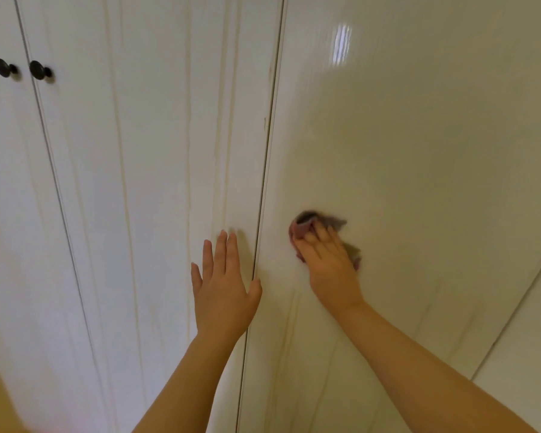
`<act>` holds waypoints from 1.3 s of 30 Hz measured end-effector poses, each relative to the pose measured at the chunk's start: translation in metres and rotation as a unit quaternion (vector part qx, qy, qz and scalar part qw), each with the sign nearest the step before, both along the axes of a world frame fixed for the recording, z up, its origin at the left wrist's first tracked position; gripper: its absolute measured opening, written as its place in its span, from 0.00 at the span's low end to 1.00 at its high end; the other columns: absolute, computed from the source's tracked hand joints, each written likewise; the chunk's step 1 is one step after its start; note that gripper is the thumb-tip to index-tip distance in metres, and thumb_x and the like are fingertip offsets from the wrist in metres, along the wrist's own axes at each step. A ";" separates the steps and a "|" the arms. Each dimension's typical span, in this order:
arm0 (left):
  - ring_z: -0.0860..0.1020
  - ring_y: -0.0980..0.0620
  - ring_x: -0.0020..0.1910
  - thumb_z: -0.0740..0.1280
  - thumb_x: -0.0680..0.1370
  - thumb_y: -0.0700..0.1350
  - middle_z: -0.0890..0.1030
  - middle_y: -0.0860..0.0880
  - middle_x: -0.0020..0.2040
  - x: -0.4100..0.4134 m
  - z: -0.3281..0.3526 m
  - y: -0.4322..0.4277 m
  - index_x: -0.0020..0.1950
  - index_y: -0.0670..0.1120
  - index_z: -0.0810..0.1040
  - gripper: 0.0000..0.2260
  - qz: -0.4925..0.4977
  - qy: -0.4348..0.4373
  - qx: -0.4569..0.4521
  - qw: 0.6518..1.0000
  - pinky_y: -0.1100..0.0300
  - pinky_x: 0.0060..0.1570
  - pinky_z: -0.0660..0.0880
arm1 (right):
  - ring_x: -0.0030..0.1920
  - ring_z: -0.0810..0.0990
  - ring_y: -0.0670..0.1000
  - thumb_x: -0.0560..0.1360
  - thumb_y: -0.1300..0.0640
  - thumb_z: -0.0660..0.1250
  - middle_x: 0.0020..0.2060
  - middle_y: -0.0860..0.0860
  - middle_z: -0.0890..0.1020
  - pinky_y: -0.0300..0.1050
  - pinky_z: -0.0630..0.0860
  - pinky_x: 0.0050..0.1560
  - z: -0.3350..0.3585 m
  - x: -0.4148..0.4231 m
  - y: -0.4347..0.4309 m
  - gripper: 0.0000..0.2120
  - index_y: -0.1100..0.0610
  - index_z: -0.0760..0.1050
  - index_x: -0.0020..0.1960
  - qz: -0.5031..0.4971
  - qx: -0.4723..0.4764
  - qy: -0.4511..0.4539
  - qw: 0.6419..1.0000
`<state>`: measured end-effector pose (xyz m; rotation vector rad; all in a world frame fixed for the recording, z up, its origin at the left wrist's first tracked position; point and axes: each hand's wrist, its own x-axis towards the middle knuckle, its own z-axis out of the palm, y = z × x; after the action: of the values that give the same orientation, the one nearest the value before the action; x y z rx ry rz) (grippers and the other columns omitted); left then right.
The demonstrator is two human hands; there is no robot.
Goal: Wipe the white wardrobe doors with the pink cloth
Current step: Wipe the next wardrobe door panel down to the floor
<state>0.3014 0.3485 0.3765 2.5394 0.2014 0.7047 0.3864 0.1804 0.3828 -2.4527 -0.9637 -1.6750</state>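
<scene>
I see the pink cloth [303, 228] bunched against the glossy white wardrobe door on the right [419, 151], low on the panel and just right of the seam between two doors. It is blurred, and some of its folds look greyish. My right hand [328, 260] lies on top of the cloth with its fingers stretched out across it, pressing it flat to the door. I cannot see the thumb. Cloth pokes out above the fingertips and on both sides of the hand.

My left hand [222, 285] holds nothing. It is spread wide with straight fingers and its palm toward the middle door [153, 151], apparently flat on it. Its thumb reaches to the seam.

The middle door has vertical grooves with faint yellowish streaks running down them. A bright window-like reflection sits high on the right-hand door.

I count one cloth, two bare hands and three doors I can tell apart. The third, the far-left door [0, 182], shows only partly. Two dark round knobs sit side by side, the left knob [4, 68] and the right knob [39, 70], one on either side of the gap between the far-left and middle doors. Another white panel [531, 339] cuts in at the lower right.
</scene>
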 end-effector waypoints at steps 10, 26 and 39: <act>0.31 0.52 0.73 0.55 0.81 0.55 0.35 0.51 0.77 0.000 -0.013 -0.007 0.76 0.48 0.33 0.35 0.001 0.024 0.019 1.000 0.52 0.71 0.36 | 0.63 0.71 0.55 0.69 0.69 0.59 0.57 0.57 0.80 0.48 0.59 0.69 0.026 0.009 -0.015 0.21 0.61 0.72 0.61 0.035 -0.020 -0.004 0.999; 0.58 0.47 0.71 0.56 0.70 0.53 0.67 0.44 0.72 0.027 -0.026 -0.101 0.73 0.40 0.60 0.33 -0.084 -0.110 0.130 0.982 0.42 0.69 0.52 | 0.61 0.70 0.53 0.69 0.69 0.60 0.54 0.54 0.82 0.46 0.60 0.68 -0.060 -0.021 -0.114 0.21 0.56 0.68 0.60 -0.009 -0.051 -0.001 0.999; 0.56 0.45 0.73 0.55 0.71 0.51 0.58 0.46 0.74 0.032 -0.030 -0.167 0.74 0.41 0.57 0.33 -0.070 -0.175 0.131 0.973 0.47 0.70 0.45 | 0.58 0.71 0.56 0.74 0.65 0.56 0.54 0.57 0.79 0.49 0.68 0.59 -0.116 -0.046 -0.195 0.15 0.56 0.69 0.59 -0.067 0.082 0.084 0.991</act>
<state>0.3336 0.1819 0.3460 2.5814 -0.2008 1.1704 0.3402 -0.0143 0.2671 -2.5469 -0.6287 -1.4835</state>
